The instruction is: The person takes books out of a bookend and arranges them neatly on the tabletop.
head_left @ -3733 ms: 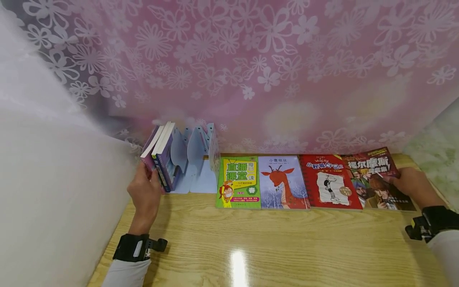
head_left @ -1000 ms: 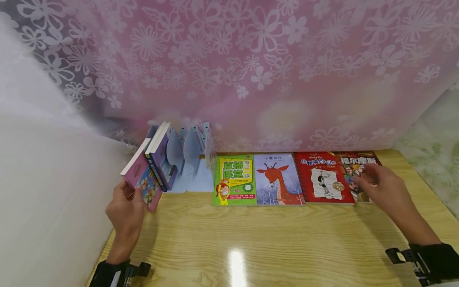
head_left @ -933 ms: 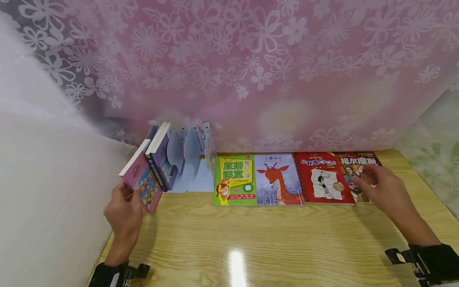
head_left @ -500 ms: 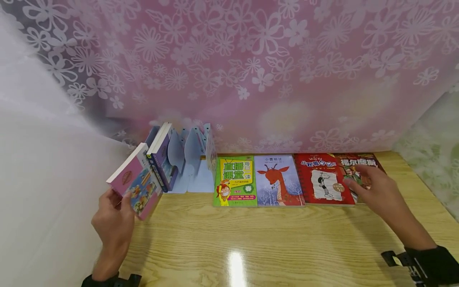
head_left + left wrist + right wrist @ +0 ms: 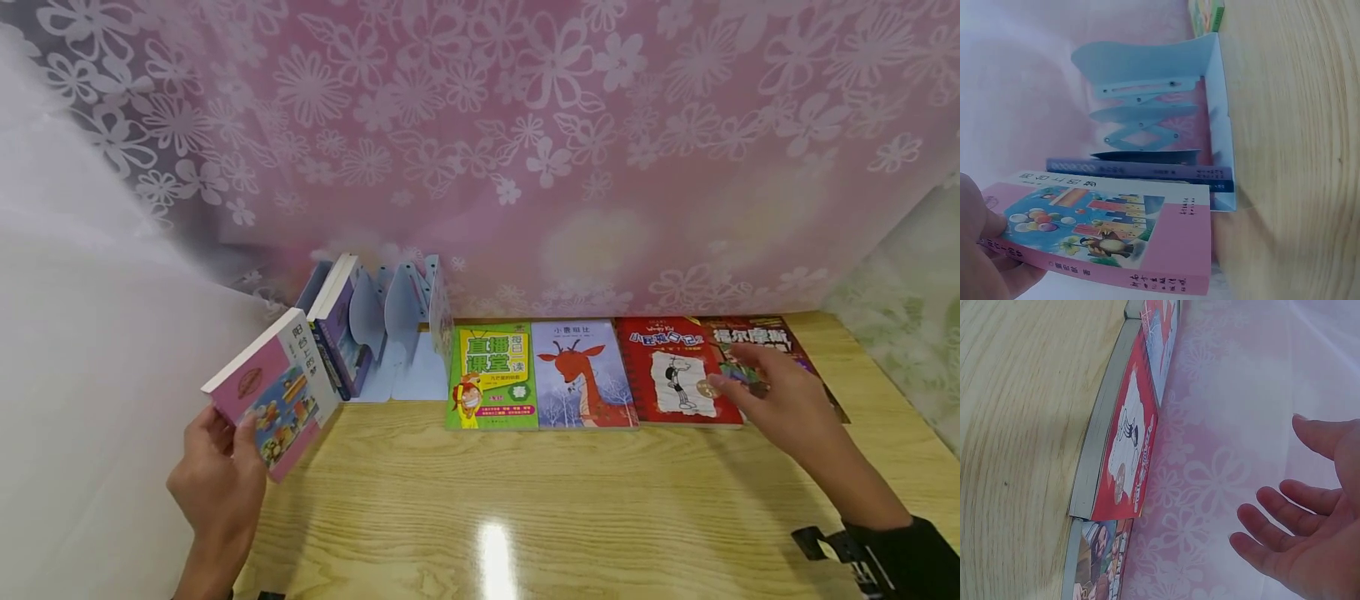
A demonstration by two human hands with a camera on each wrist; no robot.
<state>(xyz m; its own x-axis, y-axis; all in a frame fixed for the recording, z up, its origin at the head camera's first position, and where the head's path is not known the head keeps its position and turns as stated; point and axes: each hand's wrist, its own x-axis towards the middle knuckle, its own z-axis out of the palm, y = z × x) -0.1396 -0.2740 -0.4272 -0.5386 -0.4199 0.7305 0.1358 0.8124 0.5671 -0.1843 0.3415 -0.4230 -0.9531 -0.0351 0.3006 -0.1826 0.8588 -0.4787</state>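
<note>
My left hand grips a thick pink book by its spine side, thumb on the illustrated cover. The book is tilted, in front and to the left of a light blue metal book rack. In the left wrist view, its cover shows balloons and houses. Purple and dark blue books stand leaning at the rack's left end. My right hand, fingers loosely spread and holding nothing, hovers over a dark-covered book and the right side of a red book.
A green book and a pale blue deer book lie flat in the same row, right of the rack. Behind them hangs a pink flowered curtain. A white wall closes the left side of the wooden table.
My left hand has drawn the pink book out from beside the rack's books, toward the lower left, turning its cover up. My right hand has left the dark book and shifted left.
</note>
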